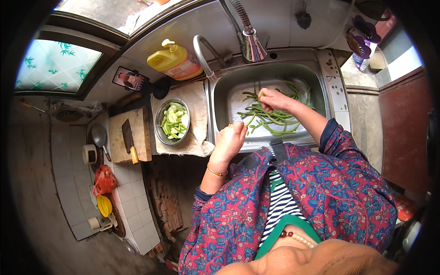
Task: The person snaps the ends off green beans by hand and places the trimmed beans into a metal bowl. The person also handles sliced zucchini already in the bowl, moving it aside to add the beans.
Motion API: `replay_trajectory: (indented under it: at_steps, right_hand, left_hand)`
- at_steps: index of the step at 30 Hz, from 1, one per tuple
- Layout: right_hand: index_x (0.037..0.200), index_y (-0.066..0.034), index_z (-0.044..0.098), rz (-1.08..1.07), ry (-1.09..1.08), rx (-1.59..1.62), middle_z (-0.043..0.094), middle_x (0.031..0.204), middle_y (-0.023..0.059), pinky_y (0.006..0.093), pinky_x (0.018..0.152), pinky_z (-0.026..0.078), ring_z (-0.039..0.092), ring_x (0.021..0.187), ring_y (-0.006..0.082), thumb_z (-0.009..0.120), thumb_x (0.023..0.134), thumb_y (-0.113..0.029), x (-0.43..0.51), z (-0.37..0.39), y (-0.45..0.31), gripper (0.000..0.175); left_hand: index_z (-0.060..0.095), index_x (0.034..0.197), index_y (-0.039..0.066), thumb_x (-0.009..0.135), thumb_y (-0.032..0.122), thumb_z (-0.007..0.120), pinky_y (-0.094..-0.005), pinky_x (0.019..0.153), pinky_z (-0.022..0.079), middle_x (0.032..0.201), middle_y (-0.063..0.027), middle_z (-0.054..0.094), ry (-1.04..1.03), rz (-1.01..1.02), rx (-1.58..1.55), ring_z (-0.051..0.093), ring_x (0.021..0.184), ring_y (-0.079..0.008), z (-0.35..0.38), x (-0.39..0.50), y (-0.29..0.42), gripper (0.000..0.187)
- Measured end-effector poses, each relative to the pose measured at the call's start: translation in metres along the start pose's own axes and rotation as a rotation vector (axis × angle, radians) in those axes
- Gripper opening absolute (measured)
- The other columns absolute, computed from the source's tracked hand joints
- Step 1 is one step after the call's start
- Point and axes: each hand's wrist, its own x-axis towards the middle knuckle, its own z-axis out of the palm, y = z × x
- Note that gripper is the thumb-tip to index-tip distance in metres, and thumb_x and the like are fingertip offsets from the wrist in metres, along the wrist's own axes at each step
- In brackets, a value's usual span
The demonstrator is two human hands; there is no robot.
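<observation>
My left hand (pixel 231 140) is over the near left rim of the steel sink, its fingers closed on a piece of green bean (pixel 250 121). Over the middle of the basin is my right hand (pixel 273 100), with its thumb and fingers pinched together and a small green bit at the fingertips. Below both hands, long green beans (pixel 275 118) lie loosely spread on the floor of the sink (pixel 233 103). To the left, on a cloth, stands a metal bowl (pixel 156 129) holding green bean pieces and pale green slices (pixel 175 115).
A curved faucet (pixel 202 51) and a spray faucet (pixel 254 46) rise behind the sink. A yellow pump jug (pixel 175 62) and a phone on a stand (pixel 130 79) stand at the back left. A cleaver (pixel 127 135) lies on a wooden cutting board (pixel 115 137).
</observation>
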Motion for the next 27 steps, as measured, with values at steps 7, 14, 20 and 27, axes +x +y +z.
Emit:
replay_trajectory:
  at_steps: [7, 14, 20, 27]
  right_hand:
    - [0.104, -0.0064, 0.048, -0.148, -0.41, -0.285, 0.062, 0.085, 0.0072, 0.0303, 0.06, 0.048, 0.061, 0.081, 0.0144, 0.047, 0.095, -0.023, -0.033, 0.03, -0.044, 0.019]
    - [0.098, -0.0014, 0.057, -0.461, -0.261, -0.781, 0.061, 0.086, 0.0195, 0.0461, 0.077, 0.046, 0.059, 0.086, 0.0395, 0.052, 0.09, -0.015, -0.035, 0.04, -0.048, 0.016]
    - [0.09, 0.0012, 0.054, -0.422, 0.016, -0.98, 0.062, 0.085, 0.0216, 0.0476, 0.072, 0.048, 0.061, 0.083, 0.0407, 0.049, 0.085, -0.008, -0.042, 0.05, -0.046, 0.012]
    - [0.089, 0.0032, 0.055, -0.263, 0.158, -1.043, 0.066, 0.086, 0.0239, 0.0475, 0.073, 0.051, 0.065, 0.085, 0.04, 0.049, 0.081, -0.006, -0.021, 0.065, -0.016, 0.014]
  left_hand:
    - [0.059, 0.086, 0.004, 0.089, 0.02, 0.061, -0.0417, 0.063, 0.047, 0.075, -0.0175, 0.06, 0.047, 0.053, -0.137, 0.06, 0.072, -0.0361, -0.006, 0.006, -0.014, 0.017]
    - [0.059, 0.086, 0.003, 0.089, 0.02, 0.06, -0.0431, 0.064, 0.047, 0.075, -0.018, 0.06, -0.001, 0.076, -0.02, 0.059, 0.073, -0.0374, -0.01, 0.005, -0.021, 0.018]
    - [0.058, 0.084, 0.003, 0.089, 0.022, 0.059, -0.0448, 0.064, 0.048, 0.076, -0.0189, 0.06, -0.026, -0.004, 0.023, 0.061, 0.074, -0.0382, -0.012, 0.002, -0.021, 0.019]
    - [0.057, 0.079, 0.004, 0.089, 0.02, 0.056, -0.0467, 0.06, 0.05, 0.072, -0.0176, 0.061, 0.018, 0.02, 0.232, 0.062, 0.067, -0.0383, 0.015, 0.011, 0.004, 0.019]
